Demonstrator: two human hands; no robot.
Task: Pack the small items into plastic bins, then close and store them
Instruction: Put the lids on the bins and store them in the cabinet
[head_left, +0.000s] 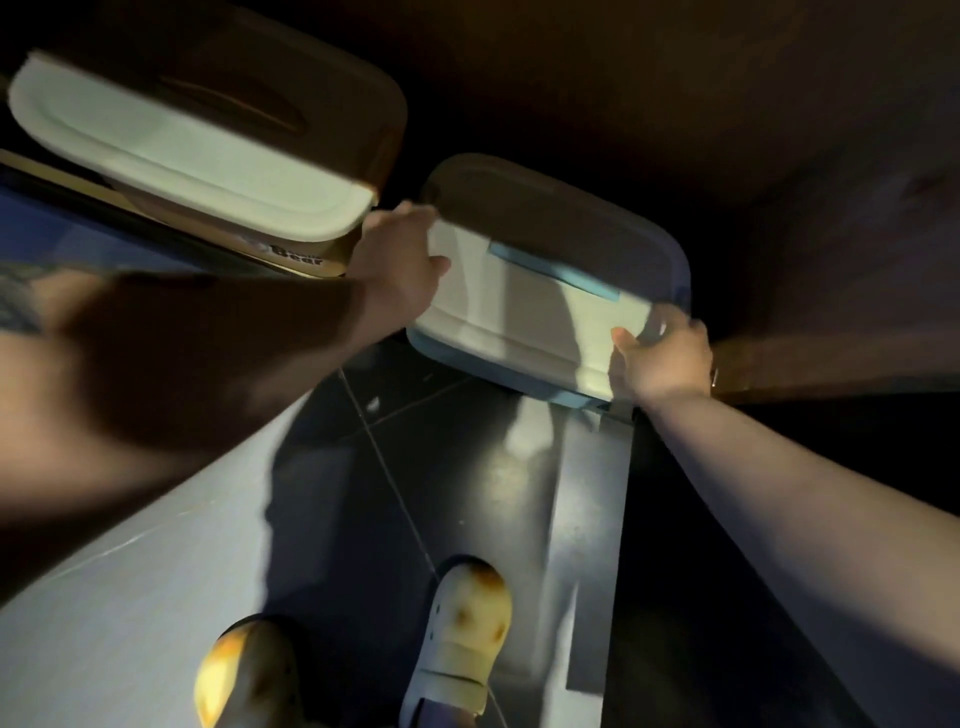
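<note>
Both hands' grip (opposite ends) on blue-latched bin (540, 306)

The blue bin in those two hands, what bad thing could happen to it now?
The blue bin is held only at its ends by the left hand and right hand, so it might slip and drop toward the shoes. It might also bump the tan bin close beside it. The space is dark.

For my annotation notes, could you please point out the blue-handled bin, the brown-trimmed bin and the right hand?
blue-handled bin (524, 312): head view, on its pale lid.
brown-trimmed bin (171, 150): head view, on its pale lid.
right hand (662, 358): head view, back of hand.
</note>
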